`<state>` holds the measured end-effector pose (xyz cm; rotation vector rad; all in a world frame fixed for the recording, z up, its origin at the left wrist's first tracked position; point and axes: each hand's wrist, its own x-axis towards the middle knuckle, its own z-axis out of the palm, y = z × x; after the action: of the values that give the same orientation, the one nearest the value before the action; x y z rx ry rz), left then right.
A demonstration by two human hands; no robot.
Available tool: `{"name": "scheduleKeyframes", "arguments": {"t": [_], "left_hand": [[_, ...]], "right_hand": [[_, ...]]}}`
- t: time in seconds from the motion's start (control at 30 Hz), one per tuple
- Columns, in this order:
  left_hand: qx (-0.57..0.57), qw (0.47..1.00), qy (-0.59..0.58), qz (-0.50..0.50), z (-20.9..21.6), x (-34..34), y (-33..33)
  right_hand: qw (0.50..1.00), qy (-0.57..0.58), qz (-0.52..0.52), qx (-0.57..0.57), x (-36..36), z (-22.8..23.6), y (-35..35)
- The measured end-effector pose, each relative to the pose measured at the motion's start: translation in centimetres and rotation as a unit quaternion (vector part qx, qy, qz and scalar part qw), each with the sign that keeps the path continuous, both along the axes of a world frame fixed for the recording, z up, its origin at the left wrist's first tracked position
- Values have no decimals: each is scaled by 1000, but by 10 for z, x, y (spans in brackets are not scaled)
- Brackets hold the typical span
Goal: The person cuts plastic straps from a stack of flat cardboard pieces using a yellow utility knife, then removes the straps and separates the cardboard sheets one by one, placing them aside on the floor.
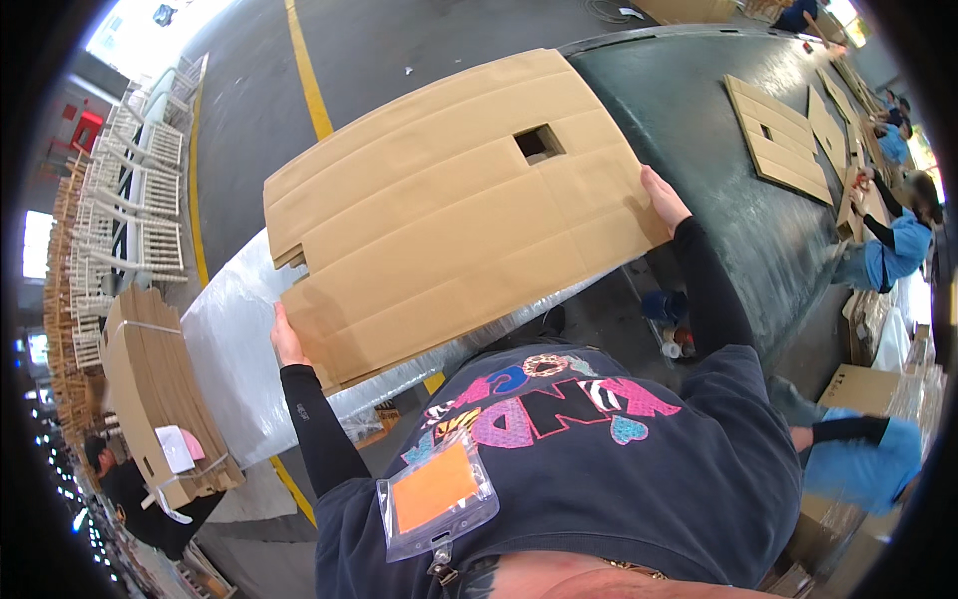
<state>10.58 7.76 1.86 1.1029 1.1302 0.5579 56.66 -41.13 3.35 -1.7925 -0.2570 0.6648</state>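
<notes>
Brown cardboard spanned my two hands: one broad, creased panel (429, 230), held out in front of me. My left hand (288, 339) gripped its near left corner, and my right hand (667, 200) was closed on its right edge. One square hole pierced the panel and one notch cut its left side; how many layers it had, I could not tell. Beneath it lay a sheet of clear plastic (232, 329). Just beyond my right hand stretched one green worktop (659, 90), with one holed board (783, 150) nearest among several cardboard pieces there. To my left stood one strapped cardboard bundle (165, 369), bearing one white paper (174, 449). Farther right, two people in blue shirts (903, 245) were closest.
</notes>
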Motion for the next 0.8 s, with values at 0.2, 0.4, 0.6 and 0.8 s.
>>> {"name": "scheduleKeyframes", "arguments": {"t": [0.2,0.4,0.6,0.8], "left_hand": [[25,998,-20,63,-1,-18,-18],[48,998,29,42,2,-14,-39],[185,941,266,96,-33,-38,-59],[560,748,284,-212,11,-30,-140]], "right_hand": [[999,-37,35,10,2,-2,-9],[984,-125,53,-112,13,-29,-18],[910,-314,58,-263,-2,-27,-8],[804,-523,149,-239,-69,20,-25]]}}
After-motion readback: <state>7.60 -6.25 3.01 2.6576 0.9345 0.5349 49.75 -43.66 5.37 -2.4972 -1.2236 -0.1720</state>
